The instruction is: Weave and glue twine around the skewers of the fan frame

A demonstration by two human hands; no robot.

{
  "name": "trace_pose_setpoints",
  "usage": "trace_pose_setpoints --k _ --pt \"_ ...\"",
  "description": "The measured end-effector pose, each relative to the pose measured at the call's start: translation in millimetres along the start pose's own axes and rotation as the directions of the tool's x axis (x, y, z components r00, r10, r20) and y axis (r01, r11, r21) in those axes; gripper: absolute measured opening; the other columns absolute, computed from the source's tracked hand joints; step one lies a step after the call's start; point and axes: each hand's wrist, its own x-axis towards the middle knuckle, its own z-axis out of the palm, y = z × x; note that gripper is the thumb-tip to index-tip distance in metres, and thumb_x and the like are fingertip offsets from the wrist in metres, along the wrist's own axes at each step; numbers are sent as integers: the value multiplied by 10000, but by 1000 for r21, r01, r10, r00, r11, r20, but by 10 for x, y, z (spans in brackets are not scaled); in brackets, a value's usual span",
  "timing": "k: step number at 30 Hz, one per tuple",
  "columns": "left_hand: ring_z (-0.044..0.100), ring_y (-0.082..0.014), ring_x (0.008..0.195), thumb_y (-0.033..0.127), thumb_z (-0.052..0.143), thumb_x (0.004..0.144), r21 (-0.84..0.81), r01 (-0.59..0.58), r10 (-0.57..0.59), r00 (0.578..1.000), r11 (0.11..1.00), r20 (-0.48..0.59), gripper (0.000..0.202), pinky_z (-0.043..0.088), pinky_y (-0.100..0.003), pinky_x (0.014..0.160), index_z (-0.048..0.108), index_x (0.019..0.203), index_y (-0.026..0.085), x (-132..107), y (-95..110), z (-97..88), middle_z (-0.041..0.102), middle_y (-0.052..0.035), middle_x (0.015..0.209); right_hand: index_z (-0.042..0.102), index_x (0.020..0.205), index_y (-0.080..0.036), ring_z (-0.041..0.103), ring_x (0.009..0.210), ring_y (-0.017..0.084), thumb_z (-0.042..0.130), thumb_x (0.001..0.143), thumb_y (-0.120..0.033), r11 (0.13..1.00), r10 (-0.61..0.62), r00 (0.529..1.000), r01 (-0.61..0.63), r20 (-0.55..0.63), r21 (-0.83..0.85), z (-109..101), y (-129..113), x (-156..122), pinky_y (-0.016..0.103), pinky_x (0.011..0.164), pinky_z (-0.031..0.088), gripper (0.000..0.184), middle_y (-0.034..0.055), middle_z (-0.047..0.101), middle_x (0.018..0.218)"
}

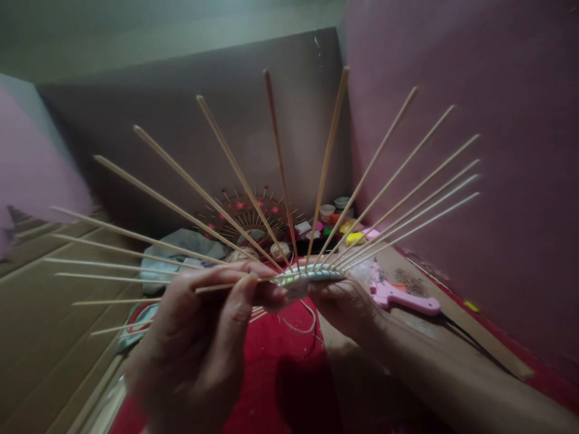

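Note:
Between my hands is a small round disc (312,274) with a pale, greenish-white edge, held up nearly edge-on. Thin wooden sticks (329,157) fan out from it on all sides. My left hand (203,337) pinches one wooden stick (221,287) between thumb and fingers at the disc's left edge. My right hand (348,304) grips the disc's right side, its fingers partly hidden beneath it. A loose string (312,322) hangs in a loop below the disc.
A pink glue gun (407,297) lies on a brown board (493,346) at the right. Behind stand a decorated stick fan (239,211), a ball of twine (280,250), a yellow piece (355,239) and a small cup (327,212). Grey cloth (181,250) lies at left, on red cloth (280,374).

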Motion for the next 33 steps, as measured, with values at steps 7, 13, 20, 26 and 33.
trace_pose_setpoints --k 7,13,20,26,33 --pt "673 -124 653 143 592 822 -25 23 -22 998 999 63 52 591 -223 609 594 850 187 22 -130 7 692 8 790 722 885 -198 667 864 163 607 652 -91 1000 19 999 -19 48 1 11 11 -11 297 867 491 281 -4 732 886" --pt "660 -106 636 130 575 829 22 42 -42 999 999 -4 58 577 -209 625 600 848 180 7 11 55 689 10 787 711 919 -171 652 902 215 603 659 -81 999 40 999 -40 11 -4 9 18 -12 373 908 463 296 41 726 918" --pt "673 -143 644 156 586 823 -28 51 -49 996 998 69 25 585 -251 580 593 832 178 3 -70 36 692 -3 783 715 886 -177 658 896 214 652 595 -81 999 43 997 -43 -63 0 -45 46 -30 353 897 461 313 52 732 901" --pt "680 -124 682 184 596 827 113 -14 4 996 994 90 44 578 -234 648 605 861 210 -13 -88 -6 694 20 798 724 907 -185 660 890 170 610 688 -119 998 6 997 -1 74 -67 -25 22 -26 311 889 483 254 19 731 902" --pt "684 -134 653 223 598 830 202 -39 7 987 979 158 51 569 -232 561 615 875 239 44 -53 -64 700 29 744 703 879 -210 650 823 153 728 594 -145 996 67 994 -72 -91 -49 60 -17 -43 291 837 489 294 -3 715 846"
